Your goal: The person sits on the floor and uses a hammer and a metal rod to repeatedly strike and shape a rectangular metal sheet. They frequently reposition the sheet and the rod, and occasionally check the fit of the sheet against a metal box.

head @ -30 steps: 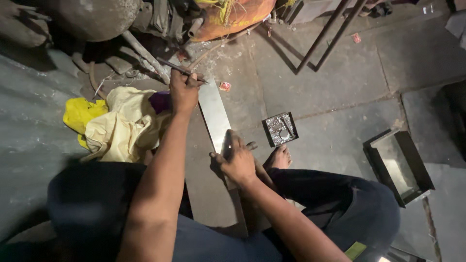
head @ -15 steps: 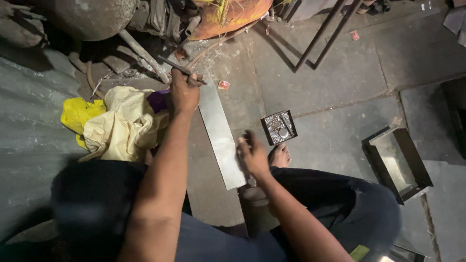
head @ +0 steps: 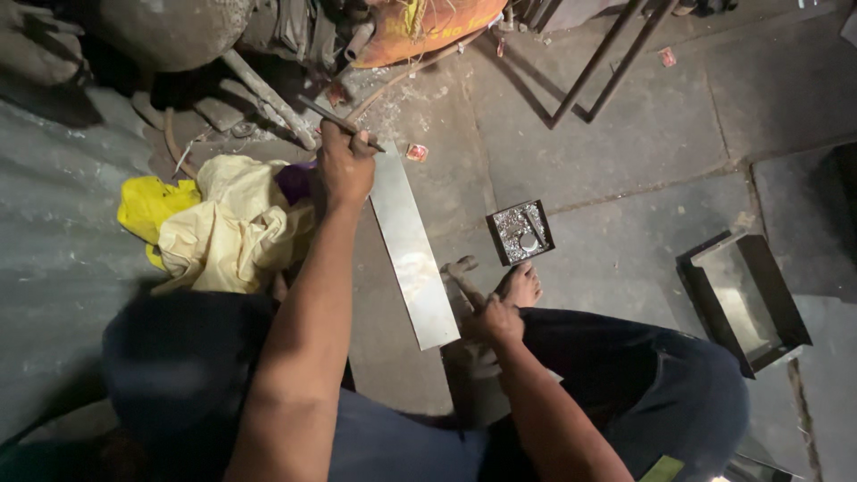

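left hand (head: pixel 344 165) – rod (head: pixel 339 122) – metal strip (head: pixel 413 253)

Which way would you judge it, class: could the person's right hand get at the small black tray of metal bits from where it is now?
Probably yes. The right hand sits by the metal strip's near end, beside the bare foot. The small black tray lies just beyond the toes on open floor, with nothing between but the foot.

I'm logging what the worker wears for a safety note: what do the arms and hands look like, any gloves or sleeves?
No gloves: the left hand and right hand are bare. Both forearms are uncovered too, with no sleeve showing down to the wrists. No watch, ring or band is visible. Lower down, dark blue clothing covers the legs.
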